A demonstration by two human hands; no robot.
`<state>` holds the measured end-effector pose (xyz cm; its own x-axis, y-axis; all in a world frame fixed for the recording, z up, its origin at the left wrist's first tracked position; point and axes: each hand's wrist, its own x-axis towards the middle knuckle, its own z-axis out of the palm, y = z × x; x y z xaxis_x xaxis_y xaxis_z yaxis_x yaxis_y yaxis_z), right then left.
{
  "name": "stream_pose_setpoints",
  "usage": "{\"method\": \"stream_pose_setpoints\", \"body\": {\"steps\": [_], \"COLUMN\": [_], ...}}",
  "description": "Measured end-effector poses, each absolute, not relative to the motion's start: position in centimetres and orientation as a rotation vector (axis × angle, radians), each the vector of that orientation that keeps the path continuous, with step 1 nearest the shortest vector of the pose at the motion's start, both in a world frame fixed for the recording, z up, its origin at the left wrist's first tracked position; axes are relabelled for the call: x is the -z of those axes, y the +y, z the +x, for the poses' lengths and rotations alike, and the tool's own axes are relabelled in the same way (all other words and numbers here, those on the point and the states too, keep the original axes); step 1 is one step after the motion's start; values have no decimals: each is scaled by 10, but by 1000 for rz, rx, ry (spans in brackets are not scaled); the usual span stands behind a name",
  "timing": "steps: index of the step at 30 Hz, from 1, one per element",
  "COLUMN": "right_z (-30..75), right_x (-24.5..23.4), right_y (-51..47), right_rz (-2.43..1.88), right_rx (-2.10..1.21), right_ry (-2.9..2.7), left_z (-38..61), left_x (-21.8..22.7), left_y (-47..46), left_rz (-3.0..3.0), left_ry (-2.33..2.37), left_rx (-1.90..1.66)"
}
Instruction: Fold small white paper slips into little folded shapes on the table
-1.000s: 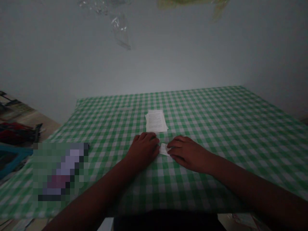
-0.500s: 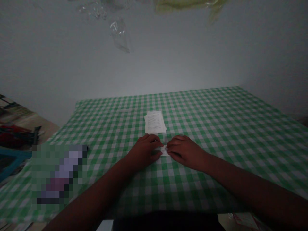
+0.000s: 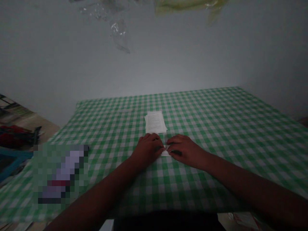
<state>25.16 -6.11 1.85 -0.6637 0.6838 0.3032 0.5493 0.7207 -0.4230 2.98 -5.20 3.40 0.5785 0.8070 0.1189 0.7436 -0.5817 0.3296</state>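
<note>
Inward crept the left hand (image 3: 148,149), fingertips nearly touching the right hand (image 3: 189,151); both seemed to pinch the small paper (image 3: 165,154) on the checked cloth (image 3: 197,187), leaving only part of it showing.

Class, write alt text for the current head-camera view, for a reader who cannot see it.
A person's left hand and right hand are close together, fingertips at a small white paper on a green-and-white checked tablecloth. Just beyond lies a small stack of printed sheets; a pixelated object lies toward the left, and a pale wall stands behind.
</note>
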Motion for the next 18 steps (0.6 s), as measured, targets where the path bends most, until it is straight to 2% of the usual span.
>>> {"method": "stream_pose_setpoints", "body": {"steps": [6, 18], "right_z": [254, 256], "right_x": [-20, -20], "right_y": [-61, -60], "right_rz": [-952, -958], "right_rx": [-423, -436], "right_ry": [-2472, -2489], "left_z": [22, 9], "left_x": [-28, -46], "left_y": [-42, -48], "left_rz": [2531, 2571], "left_ry": [1190, 992], "left_rx": [-356, -329]}}
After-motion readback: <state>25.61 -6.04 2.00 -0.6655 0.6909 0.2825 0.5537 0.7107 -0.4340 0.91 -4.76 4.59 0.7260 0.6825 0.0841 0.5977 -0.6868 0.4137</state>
